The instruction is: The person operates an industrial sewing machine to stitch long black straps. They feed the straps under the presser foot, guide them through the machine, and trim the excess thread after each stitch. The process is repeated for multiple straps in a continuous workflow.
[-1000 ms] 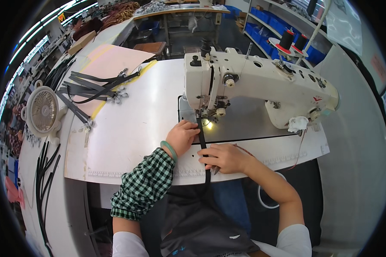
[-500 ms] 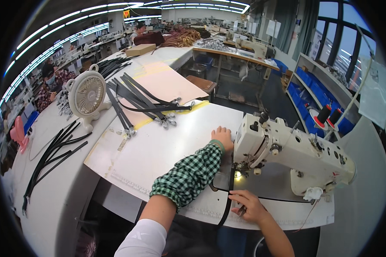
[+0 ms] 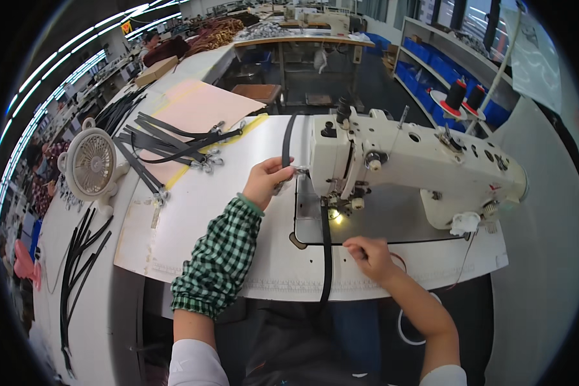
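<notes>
My left hand (image 3: 266,183), below a green checked sleeve cover, is closed on a black strap (image 3: 289,141) left of the sewing machine's head. A shiny metal clip (image 3: 300,170) shows by its fingertips. Another stretch of black strap (image 3: 327,257) runs from the needle area of the white sewing machine (image 3: 399,161) over the table's front edge. Whether both stretches are one strap is hidden. Just right of it, my right hand (image 3: 372,258) has its fingers curled in. Something small and dark shows among them, too little to name. The machine's lamp (image 3: 336,216) glows beside the needle.
Several black straps with metal clips (image 3: 180,145) lie on the table's left, and more straps (image 3: 77,276) beyond its edge. A small fan (image 3: 91,164) stands there. Thread cones (image 3: 457,94) rise behind the machine. Blue bins (image 3: 441,67) fill a shelf at right.
My left hand has come back from behind the machine head and now lifts a strap. My right hand has curled up and left the strap's edge. The view has shifted.
</notes>
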Available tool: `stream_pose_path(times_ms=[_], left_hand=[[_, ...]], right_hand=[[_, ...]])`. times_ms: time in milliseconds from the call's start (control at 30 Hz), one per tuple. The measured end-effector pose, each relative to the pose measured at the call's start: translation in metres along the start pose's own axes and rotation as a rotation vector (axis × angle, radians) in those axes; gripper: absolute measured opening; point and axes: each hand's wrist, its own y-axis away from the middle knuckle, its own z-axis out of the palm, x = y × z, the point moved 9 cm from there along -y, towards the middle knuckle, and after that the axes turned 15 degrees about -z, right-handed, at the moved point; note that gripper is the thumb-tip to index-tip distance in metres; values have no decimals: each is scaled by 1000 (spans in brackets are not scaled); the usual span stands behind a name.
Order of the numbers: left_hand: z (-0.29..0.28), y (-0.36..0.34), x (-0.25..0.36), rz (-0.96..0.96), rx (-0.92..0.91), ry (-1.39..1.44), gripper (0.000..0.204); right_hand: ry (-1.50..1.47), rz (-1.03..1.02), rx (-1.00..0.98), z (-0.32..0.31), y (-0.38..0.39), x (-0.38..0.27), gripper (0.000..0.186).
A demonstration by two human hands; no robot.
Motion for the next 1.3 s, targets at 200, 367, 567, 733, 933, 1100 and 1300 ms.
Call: stream_pose_path(times_ms=[200,367,567,733,933,1100,1300], left_hand=[[14,75,-54,-145,76,-61,19],[20,87,-60,-56,117,-134,26],[20,86,-61,-40,98,-166,29],[15,88,-60,-69,101,-55,32],[22,87,-59,-81,56,93,37],[22,87,-58,-62,47,53,39],[16,92,-51,-5,71,89,41]], right_hand=[[480,22,22,-11,-41,-14,22],[658,-86,-124,18,-58,-8,23],[673,-141,-92,44,-73,-4,18],[575,-137,30,29,-71,-13,18],[107,-392,-218,27,-31,-46,22],[43,-480,-304,39,-13,-45,21],[141,-456,-271,40,-18,-48,20]])
